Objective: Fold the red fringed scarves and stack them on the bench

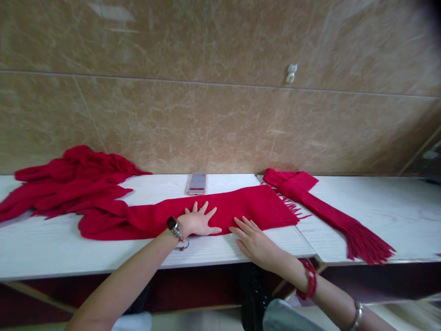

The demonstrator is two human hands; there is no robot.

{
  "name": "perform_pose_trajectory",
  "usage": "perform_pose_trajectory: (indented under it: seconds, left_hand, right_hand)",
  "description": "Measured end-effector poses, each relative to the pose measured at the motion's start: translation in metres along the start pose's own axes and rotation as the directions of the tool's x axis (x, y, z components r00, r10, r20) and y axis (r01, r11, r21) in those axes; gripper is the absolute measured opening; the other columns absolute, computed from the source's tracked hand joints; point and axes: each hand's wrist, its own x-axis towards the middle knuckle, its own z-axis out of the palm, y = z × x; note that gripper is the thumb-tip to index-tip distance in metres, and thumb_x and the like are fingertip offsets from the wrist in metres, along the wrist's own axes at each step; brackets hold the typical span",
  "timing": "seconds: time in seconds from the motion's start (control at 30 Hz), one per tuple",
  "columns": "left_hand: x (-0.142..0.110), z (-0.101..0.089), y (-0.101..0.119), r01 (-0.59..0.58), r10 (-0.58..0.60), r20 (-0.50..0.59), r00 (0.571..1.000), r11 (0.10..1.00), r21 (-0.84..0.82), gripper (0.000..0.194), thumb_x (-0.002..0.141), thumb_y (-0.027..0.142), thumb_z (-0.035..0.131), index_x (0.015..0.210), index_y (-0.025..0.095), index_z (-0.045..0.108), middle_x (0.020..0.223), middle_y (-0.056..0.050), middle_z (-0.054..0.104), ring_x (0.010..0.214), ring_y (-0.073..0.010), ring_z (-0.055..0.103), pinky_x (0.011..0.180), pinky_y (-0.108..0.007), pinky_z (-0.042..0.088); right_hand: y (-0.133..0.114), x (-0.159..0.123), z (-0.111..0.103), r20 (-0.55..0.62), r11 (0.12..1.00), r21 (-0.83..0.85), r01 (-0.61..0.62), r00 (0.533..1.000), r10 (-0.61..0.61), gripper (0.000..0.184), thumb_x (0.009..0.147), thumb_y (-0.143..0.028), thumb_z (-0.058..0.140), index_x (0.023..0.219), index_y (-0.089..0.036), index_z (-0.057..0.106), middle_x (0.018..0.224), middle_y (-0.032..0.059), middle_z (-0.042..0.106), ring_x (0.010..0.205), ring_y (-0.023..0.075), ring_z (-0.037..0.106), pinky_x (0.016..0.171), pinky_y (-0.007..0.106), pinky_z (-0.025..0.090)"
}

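Note:
A red scarf [227,204] lies lengthwise along the white table, its fringed end pointing right and its left part bunched. My left hand [198,220] rests palm down on the middle of it, fingers spread. Farther right, my right hand [255,241] touches the scarf's near edge with its fingers stretched out. Neither hand grips the cloth. Beyond the right end lies a second red scarf [320,209], folded into a narrow strip, with its fringe toward the table's front edge. To the left is a crumpled heap of red cloth [82,179].
A phone [197,183] lies behind the scarf, close to the brown marbled wall [172,124]. The white table [113,255] has a seam near the right scarf, and its front edge runs just below my hands. A small cat-shaped ornament [291,73] is on the wall.

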Motion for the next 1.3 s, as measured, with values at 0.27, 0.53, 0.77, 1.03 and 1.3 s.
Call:
perform_pose_trajectory:
  seconds: [0.27, 0.53, 0.77, 1.03, 1.3]
  left_hand:
    - [0.006, 0.006, 0.01, -0.395, 0.405, -0.101, 0.909, 0.913, 0.103, 0.05, 0.092, 0.034, 0.033, 0.138, 0.017, 0.028, 0.148, -0.01, 0.015, 0.136, -0.0228, 0.011, 0.105, -0.041, 0.022]
    - [0.014, 0.015, 0.001, -0.078, 0.121, -0.228, 0.966, 0.979, 0.19, 0.047, 0.091, 0.033, 0.033, 0.133, 0.012, 0.038, 0.14, -0.019, 0.032, 0.128, -0.0328, 0.031, 0.095, -0.053, 0.032]
    - [0.025, -0.001, 0.013, -0.307, 0.365, -0.188, 0.912, 0.91, 0.278, 0.047, 0.089, 0.02, 0.035, 0.135, 0.018, 0.034, 0.147, -0.011, 0.019, 0.134, -0.0259, 0.017, 0.103, -0.043, 0.025]
    - [0.054, 0.01, -0.002, -0.465, 0.481, -0.094, 0.872, 0.872, 0.149, 0.051, 0.095, 0.041, 0.025, 0.142, 0.022, 0.019, 0.149, -0.006, 0.013, 0.136, -0.023, 0.007, 0.108, -0.043, 0.014]
    - [0.049, 0.015, -0.003, -0.473, 0.505, -0.168, 0.846, 0.858, 0.199, 0.051, 0.095, 0.04, 0.026, 0.141, 0.02, 0.022, 0.148, -0.008, 0.017, 0.136, -0.0241, 0.012, 0.107, -0.043, 0.017]
  right_hand:
    - [0.002, -0.003, -0.005, 0.084, 0.999, 0.016, 0.031, 0.996, -0.032, 0.044, 0.089, -0.023, 0.041, 0.132, -0.013, 0.042, 0.136, 0.0209, 0.04, 0.129, 0.031, 0.03, 0.098, 0.053, 0.034]
    - [-0.001, -0.007, -0.011, 0.094, 0.999, -0.007, 0.05, 0.994, -0.049, 0.047, 0.089, -0.028, 0.042, 0.133, -0.012, 0.04, 0.138, 0.0223, 0.035, 0.13, 0.0329, 0.026, 0.098, 0.053, 0.033]
    - [0.004, 0.001, -0.016, 0.082, 0.997, 0.013, 0.08, 0.993, -0.081, 0.043, 0.089, -0.028, 0.043, 0.129, -0.015, 0.046, 0.132, 0.0207, 0.045, 0.124, 0.0305, 0.038, 0.096, 0.048, 0.038]
    - [0.025, 0.019, -0.028, 0.063, 0.982, 0.071, 0.178, 0.981, -0.182, 0.029, 0.083, -0.015, 0.049, 0.108, -0.018, 0.063, 0.108, 0.0107, 0.064, 0.097, 0.021, 0.06, 0.084, 0.032, 0.049]
    - [0.068, 0.024, -0.019, -0.19, 0.987, 0.145, 0.074, 0.981, -0.045, 0.028, 0.087, -0.013, 0.041, 0.102, -0.015, 0.064, 0.103, 0.0111, 0.066, 0.098, 0.0205, 0.059, 0.087, 0.035, 0.048]
